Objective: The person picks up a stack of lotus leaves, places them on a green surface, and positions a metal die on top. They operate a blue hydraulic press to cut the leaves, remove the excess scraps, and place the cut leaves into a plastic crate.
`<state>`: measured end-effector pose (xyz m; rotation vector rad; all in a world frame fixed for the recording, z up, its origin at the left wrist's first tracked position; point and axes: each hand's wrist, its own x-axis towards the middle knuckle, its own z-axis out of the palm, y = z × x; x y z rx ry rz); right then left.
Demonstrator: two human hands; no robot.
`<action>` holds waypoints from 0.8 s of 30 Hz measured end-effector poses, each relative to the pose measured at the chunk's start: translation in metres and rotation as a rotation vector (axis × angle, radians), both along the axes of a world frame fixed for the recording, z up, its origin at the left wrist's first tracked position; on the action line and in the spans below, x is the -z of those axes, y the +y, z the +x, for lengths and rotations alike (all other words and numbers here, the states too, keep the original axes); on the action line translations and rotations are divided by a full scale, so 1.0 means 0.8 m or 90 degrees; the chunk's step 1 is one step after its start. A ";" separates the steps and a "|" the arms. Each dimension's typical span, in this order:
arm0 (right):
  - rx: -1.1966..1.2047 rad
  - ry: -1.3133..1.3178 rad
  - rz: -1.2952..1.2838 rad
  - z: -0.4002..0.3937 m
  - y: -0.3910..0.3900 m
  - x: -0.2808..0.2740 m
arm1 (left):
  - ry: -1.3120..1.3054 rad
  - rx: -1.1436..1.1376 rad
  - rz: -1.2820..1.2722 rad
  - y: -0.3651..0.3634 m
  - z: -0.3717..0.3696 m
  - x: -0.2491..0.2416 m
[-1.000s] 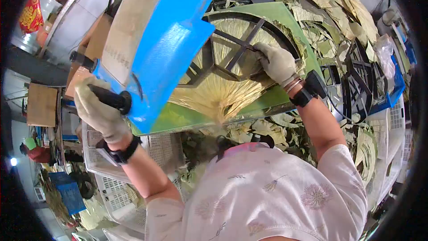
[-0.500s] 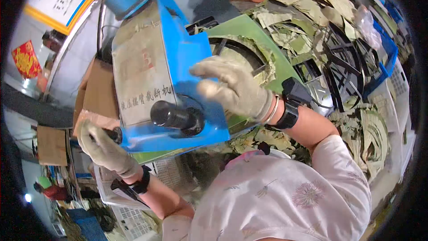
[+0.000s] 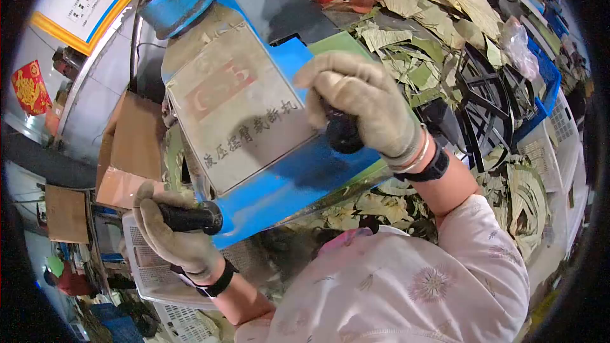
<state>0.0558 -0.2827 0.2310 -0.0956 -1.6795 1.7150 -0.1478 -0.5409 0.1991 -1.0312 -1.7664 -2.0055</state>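
Observation:
In front of me is the blue swing arm (image 3: 254, 211) of a cutting press, with a pale plate (image 3: 244, 114) bearing red and black lettering. My right hand (image 3: 375, 105), in an off-white glove, is wrapped over the black handle (image 3: 345, 132) on the arm's right side. Its fingertips curl over the handle's top. My left hand (image 3: 175, 228), gloved too, is curled round the other black handle (image 3: 194, 217) at the near left corner. Part of the green cutting bed (image 3: 346, 43) shows behind the arm; the arm hides the rest.
Cut sheet scraps (image 3: 413, 57) and black frame-shaped dies (image 3: 486, 101) lie to the right, beside a blue crate (image 3: 543, 105). An open cardboard box (image 3: 133, 143) stands at left. A white plastic basket (image 3: 143, 267) sits below. Another person (image 3: 70, 279) is at far left.
The swing arm has turned to the right, covering the round piece on the green bed. My right hand has closed on the right handle. My left hand has moved slightly right with its handle.

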 end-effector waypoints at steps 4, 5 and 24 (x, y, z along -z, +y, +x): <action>0.039 -0.025 -0.031 0.016 0.025 -0.002 | 0.387 -0.179 -0.181 0.027 0.019 -0.001; 0.114 -0.032 0.019 0.014 0.036 0.008 | 0.434 -0.178 -0.177 0.035 0.028 -0.005; 0.124 0.075 -0.009 0.015 0.099 0.072 | -0.169 0.196 0.029 0.067 0.087 0.029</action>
